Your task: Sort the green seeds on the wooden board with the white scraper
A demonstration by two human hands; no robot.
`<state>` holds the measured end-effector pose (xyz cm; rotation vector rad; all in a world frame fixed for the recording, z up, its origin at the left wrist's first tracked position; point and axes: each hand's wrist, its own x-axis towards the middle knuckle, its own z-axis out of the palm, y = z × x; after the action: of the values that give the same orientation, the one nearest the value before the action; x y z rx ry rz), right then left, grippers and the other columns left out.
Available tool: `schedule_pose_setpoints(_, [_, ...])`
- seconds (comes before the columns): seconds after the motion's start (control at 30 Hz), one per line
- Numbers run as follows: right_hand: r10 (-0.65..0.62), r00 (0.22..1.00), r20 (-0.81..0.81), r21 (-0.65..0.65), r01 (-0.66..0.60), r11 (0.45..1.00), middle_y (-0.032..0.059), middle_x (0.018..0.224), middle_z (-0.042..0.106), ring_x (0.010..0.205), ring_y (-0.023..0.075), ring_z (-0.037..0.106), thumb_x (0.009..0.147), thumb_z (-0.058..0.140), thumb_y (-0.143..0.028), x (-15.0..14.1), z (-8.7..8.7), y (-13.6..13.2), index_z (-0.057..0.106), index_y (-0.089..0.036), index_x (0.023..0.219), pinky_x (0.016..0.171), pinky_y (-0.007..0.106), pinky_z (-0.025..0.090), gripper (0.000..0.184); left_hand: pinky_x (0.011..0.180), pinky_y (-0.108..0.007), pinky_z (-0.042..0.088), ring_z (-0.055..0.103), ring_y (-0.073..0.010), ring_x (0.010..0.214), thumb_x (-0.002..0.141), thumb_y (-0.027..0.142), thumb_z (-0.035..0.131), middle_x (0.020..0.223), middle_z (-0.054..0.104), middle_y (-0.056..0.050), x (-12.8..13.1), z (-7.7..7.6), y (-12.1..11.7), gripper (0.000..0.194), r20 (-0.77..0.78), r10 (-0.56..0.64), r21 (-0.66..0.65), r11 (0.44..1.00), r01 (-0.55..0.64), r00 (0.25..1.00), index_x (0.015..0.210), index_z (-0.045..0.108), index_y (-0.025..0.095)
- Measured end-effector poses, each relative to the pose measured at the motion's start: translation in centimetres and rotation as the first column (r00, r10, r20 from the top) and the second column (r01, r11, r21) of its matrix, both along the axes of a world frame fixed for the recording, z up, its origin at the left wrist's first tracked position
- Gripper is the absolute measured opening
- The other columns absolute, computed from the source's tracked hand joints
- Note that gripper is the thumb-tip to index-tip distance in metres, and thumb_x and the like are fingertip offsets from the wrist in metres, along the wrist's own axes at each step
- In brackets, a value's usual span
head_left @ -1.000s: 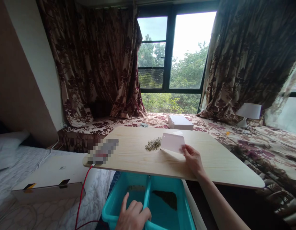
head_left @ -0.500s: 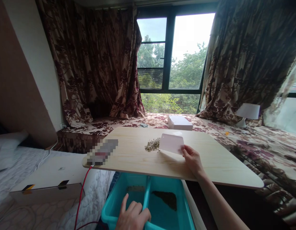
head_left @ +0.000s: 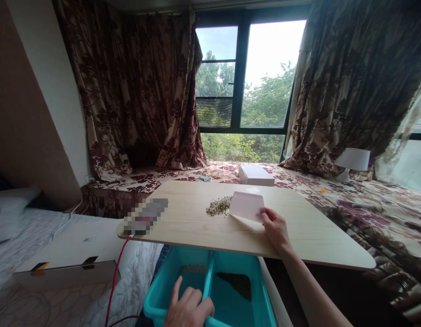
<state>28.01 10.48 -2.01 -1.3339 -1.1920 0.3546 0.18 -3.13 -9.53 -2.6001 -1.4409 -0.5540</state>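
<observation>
My right hand [head_left: 275, 227] pinches a white card [head_left: 246, 205] by its near right corner, holding it tilted on the light wooden table [head_left: 197, 227]. A small pile of greenish seeds [head_left: 218, 206] lies just left of the card's edge. My left hand [head_left: 188, 309] grips the middle divider of a teal two-compartment bin [head_left: 231, 295] below the table's front edge. The right compartment holds a dark heap of seeds [head_left: 238, 282]; the left one has a thin layer at its far end.
A blurred object [head_left: 145, 215] with a red cable [head_left: 113, 281] lies at the table's left end. A white box [head_left: 255, 174] and a white lamp [head_left: 352, 162] sit on the floral window seat. A flat cardboard box [head_left: 67, 254] lies on the bed at left.
The white card has shifted slightly right, away from the seed pile, with my right hand. My left hand stays on the bin.
</observation>
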Motion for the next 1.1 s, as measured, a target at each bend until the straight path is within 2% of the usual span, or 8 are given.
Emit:
schedule_pose_setpoints(0.07, [0.006,1.0,-0.019,0.009,-0.006,1.0,0.0066,0.075,0.073,0.072,0.023,0.064,0.07,0.056,-0.039,0.0,-0.1,0.0,0.071,-0.017,0.08,0.061,0.031,0.048,0.029,0.101,-0.06,0.028,0.056,-0.0178,0.073,0.077,0.032,0.064,0.069,0.053,0.005,0.0,0.1,0.0,0.017,0.0,-0.007,-0.017,1.0,0.007,1.0,0.07,0.051,0.024])
schedule_pose_setpoints(0.17, [0.019,0.999,-0.042,0.011,-0.019,1.0,0.0069,0.076,0.073,0.071,0.023,0.064,0.07,0.056,-0.04,-0.1,-0.1,0.1,0.071,-0.017,0.08,0.06,0.03,0.047,0.03,0.102,-0.06,0.027,0.056,-0.0181,0.075,0.072,0.029,0.067,0.071,0.054,0.005,-0.1,0.1,0.0,0.016,0.013,-0.018,-0.026,0.999,0.019,1.0,0.073,0.052,0.024])
schedule_pose_setpoints(0.47, [0.001,1.0,0.016,0.003,-0.001,1.0,0.0052,0.073,0.073,0.071,0.0226,0.065,0.07,0.054,-0.038,0.0,0.1,-0.1,0.07,-0.018,0.076,0.063,0.031,0.047,0.026,0.104,-0.059,0.024,0.055,-0.0165,0.072,0.076,0.028,0.064,0.069,0.052,0.006,0.1,0.0,0.0,0.014,0.06,-0.018,-0.024,1.0,0.019,0.998,0.07,0.051,0.024])
schedule_pose_setpoints(0.67, [0.042,0.999,-0.001,-0.009,-0.042,0.999,0.0065,0.075,0.073,0.071,0.0221,0.064,0.071,0.055,-0.041,0.0,-0.2,0.1,0.07,-0.017,0.079,0.061,0.03,0.047,0.03,0.102,-0.057,0.026,0.057,-0.018,0.079,0.068,0.025,0.07,0.076,0.056,0.006,-0.5,0.8,0.1,0.016,0.102,-0.036,-0.171,0.984,0.053,0.994,0.077,0.057,0.025])
schedule_pose_setpoints(0.87, [-0.033,0.999,0.014,-0.005,0.033,0.999,0.006,0.075,0.073,0.072,0.0218,0.064,0.071,0.054,-0.036,0.2,-0.5,0.3,0.072,-0.017,0.081,0.068,0.031,0.048,0.028,0.103,-0.059,0.022,0.058,-0.0197,0.086,0.074,0.027,0.064,0.083,0.059,0.005,-0.9,2.5,-0.1,0.012,0.113,-0.081,-0.306,0.946,0.112,0.99,0.084,0.057,0.027])
schedule_pose_setpoints(1.1, [0.006,1.0,0.008,-0.009,-0.006,1.0,0.0072,0.076,0.074,0.073,0.023,0.066,0.073,0.056,-0.042,0.2,-0.5,0.2,0.072,-0.017,0.082,0.066,0.032,0.049,0.031,0.104,-0.061,0.02,0.058,-0.0206,0.088,0.073,0.025,0.062,0.084,0.059,0.004,-1.1,2.6,-0.1,0.013,0.125,-0.088,-0.336,0.933,0.126,0.988,0.085,0.058,0.027])
